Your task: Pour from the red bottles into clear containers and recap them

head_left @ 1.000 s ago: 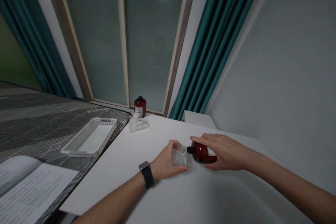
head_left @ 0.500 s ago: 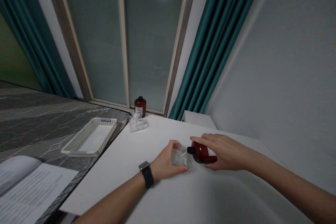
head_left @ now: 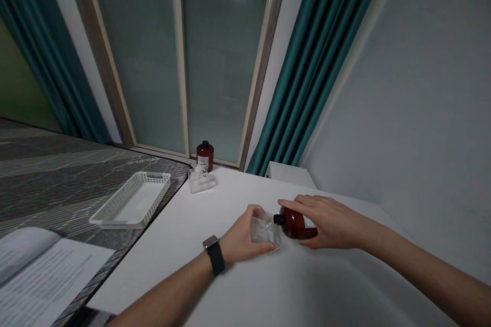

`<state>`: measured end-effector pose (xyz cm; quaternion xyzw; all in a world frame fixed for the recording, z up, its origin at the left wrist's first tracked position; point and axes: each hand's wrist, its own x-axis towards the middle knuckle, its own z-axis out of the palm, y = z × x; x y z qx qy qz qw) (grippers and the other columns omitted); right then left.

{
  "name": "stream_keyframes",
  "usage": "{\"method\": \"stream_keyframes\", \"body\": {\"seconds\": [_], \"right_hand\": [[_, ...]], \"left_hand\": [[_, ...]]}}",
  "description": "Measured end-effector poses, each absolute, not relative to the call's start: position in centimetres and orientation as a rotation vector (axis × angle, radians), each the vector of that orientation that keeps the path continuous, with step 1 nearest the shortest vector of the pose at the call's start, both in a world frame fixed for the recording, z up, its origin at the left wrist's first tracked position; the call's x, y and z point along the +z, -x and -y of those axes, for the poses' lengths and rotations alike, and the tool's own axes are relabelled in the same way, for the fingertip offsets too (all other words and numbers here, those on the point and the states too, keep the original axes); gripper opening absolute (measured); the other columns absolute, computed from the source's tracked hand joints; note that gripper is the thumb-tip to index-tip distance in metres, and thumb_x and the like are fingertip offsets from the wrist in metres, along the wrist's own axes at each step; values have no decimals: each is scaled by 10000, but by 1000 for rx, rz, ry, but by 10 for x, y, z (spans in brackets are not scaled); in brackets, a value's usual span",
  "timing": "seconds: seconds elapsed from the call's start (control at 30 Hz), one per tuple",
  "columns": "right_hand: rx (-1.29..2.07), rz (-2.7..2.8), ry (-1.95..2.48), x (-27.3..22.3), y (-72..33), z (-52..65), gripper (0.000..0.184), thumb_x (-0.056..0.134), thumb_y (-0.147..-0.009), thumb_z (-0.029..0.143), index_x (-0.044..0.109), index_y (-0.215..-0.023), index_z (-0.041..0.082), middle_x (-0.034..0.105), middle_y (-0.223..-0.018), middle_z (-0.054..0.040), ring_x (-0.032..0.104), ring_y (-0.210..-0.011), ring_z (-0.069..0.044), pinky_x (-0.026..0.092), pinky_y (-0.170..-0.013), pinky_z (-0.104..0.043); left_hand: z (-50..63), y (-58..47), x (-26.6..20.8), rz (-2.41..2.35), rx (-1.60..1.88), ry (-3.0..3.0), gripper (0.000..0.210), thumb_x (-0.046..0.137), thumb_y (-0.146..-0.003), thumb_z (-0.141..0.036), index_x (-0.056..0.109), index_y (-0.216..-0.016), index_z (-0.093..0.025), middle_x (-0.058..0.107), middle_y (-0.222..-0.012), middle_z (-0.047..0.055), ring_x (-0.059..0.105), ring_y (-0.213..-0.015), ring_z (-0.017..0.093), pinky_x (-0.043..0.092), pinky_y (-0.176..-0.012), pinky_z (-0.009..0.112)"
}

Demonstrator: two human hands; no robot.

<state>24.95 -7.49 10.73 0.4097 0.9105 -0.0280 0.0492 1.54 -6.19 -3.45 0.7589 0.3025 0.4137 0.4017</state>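
Note:
My left hand (head_left: pixel 241 240) is closed around a clear, see-through cup-like container (head_left: pixel 264 231) above the white table (head_left: pixel 215 225). A dark brown-red bottle (head_left: pixel 294 224) with a white label lies tipped on its side in my right hand (head_left: pixel 332 222), its black neck pointing left at the container's mouth. The neck is at the container's rim; whether they touch I cannot tell. No liquid stream is visible. Part of the bottle's label and base is hidden by my right hand.
Upright at the table's far end is a second brown bottle (head_left: pixel 205 156), with a clear plastic piece (head_left: pixel 202 183) before it. To the left, a white basket (head_left: pixel 134 199) and an open book (head_left: pixel 49 276) rest on a dark patterned surface. A grey wall (head_left: pixel 422 112) borders the right.

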Motion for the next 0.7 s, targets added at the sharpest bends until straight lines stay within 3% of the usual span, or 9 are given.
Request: {"method": "stream_keyframes", "body": {"seconds": [0.7], "right_hand": [[-56,-2787,-1223,107,-251,74,772,700,-765,321,401,-1475,267,663,-1119,-118,655,-964,-305,481,-843,-425]], "left_hand": [[61,-14,-34,-761,1052,-1924,569,803,-707,-320,442,-1122,-179,548,-1106,78,546,-1031,253,440,-918,400]]}}
